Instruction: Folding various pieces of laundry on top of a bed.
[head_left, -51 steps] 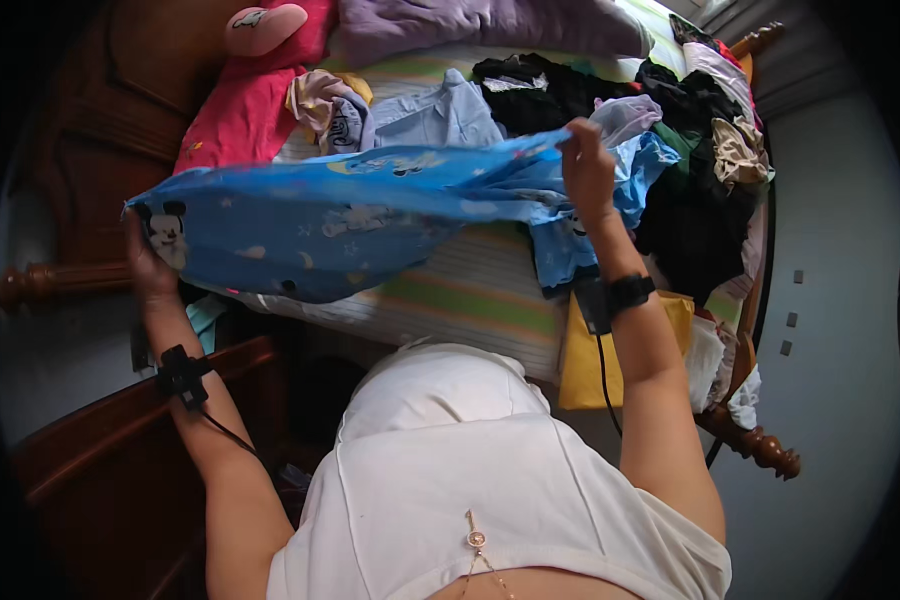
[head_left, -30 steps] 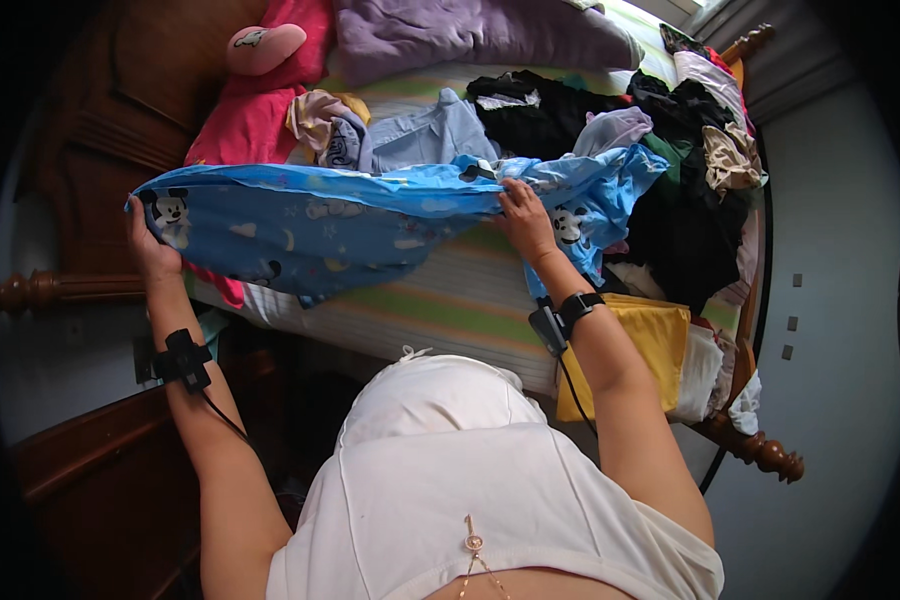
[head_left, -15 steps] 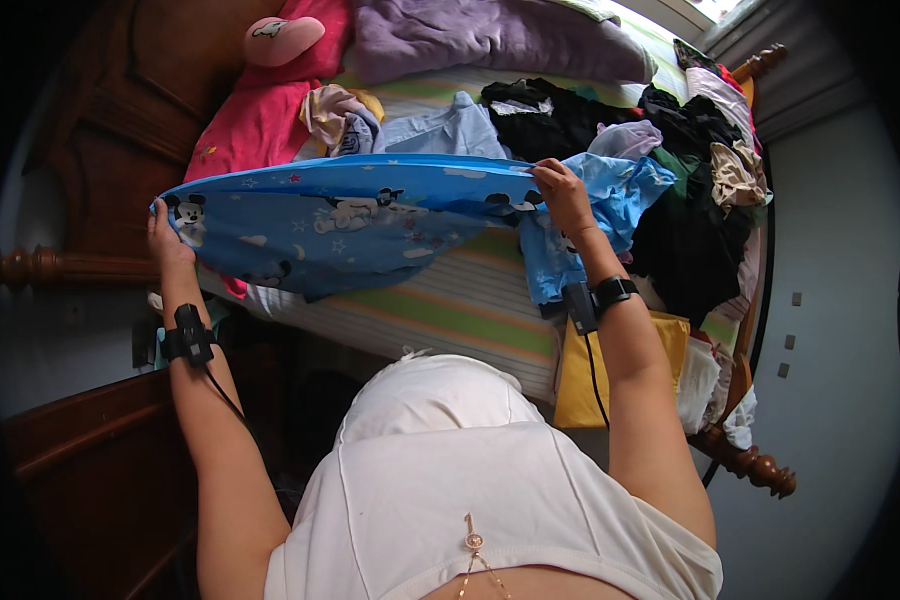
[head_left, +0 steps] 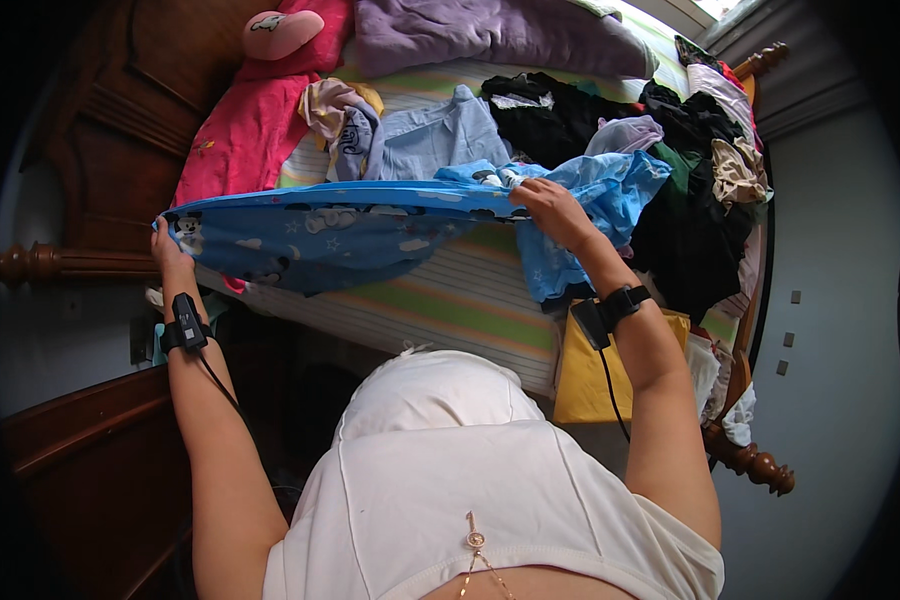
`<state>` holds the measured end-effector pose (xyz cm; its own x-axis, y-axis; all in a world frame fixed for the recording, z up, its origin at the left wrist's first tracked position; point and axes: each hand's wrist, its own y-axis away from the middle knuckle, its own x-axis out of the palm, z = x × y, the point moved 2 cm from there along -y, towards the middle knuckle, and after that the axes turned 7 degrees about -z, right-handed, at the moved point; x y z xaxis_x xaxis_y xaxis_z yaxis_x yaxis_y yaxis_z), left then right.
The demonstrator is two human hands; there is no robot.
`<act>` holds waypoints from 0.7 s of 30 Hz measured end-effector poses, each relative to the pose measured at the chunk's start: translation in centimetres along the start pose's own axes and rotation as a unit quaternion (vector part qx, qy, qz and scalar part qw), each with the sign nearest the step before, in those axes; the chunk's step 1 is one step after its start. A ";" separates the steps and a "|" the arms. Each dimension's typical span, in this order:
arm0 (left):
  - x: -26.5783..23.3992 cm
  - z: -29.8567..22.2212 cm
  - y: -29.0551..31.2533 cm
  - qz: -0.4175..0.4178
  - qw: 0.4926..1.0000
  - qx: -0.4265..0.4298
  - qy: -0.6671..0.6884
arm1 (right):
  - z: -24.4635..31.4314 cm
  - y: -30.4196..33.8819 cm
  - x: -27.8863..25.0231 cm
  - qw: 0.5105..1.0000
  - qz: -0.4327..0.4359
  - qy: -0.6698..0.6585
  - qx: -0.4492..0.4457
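Observation:
A blue cloth [head_left: 340,240] printed with cartoon figures, stars and clouds is stretched between my two hands above the near side of the bed. My left hand [head_left: 172,245] is closed on its left corner, near the headboard post. My right hand [head_left: 555,210] pinches its upper edge at the right. From there, more blue cloth [head_left: 625,190] runs on in a crumpled heap beyond and to the right of my right hand, hanging over the striped sheet. The lower edge of the stretched part sags in a curve.
The bed has a green-striped sheet [head_left: 410,305]. Clothes lie along it: light blue garment [head_left: 435,130], black clothes [head_left: 695,240], yellow-and-grey garment [head_left: 345,120]. A purple blanket [head_left: 500,35], pink bedding [head_left: 235,140] and pink cap [head_left: 283,35] lie farther back. A yellow packet [head_left: 595,370] sits near the bed's edge.
My right hand has moved a little left and down along the blue cloth. The cloth's upper edge has dropped, narrowing the visible panel, and more crumpled cloth shows behind my right hand.

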<state>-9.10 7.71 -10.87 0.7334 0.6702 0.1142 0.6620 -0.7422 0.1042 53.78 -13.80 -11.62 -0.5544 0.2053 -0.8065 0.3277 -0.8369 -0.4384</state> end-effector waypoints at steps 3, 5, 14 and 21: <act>0.6 0.2 0.7 0.016 1.000 -0.001 -0.001 | -0.4 0.4 0.0 0.998 -0.026 -0.017 0.056; 1.4 0.2 1.2 0.009 1.000 -0.007 -0.006 | -0.4 0.5 -0.2 0.996 -0.023 -0.031 0.081; -0.4 1.2 0.2 0.015 1.000 -0.002 0.002 | 0.3 -0.1 -0.8 0.982 -0.065 -0.133 0.116; -0.9 1.1 0.0 -0.012 1.000 -0.008 -0.008 | -0.2 0.3 0.0 0.984 -0.039 -0.113 0.133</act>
<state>-9.56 7.13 -12.03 0.7193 0.6881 0.0956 0.6775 -0.7252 0.1227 54.09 -13.96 -11.84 -0.7361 0.1815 -0.6520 0.0819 -0.9324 -0.3521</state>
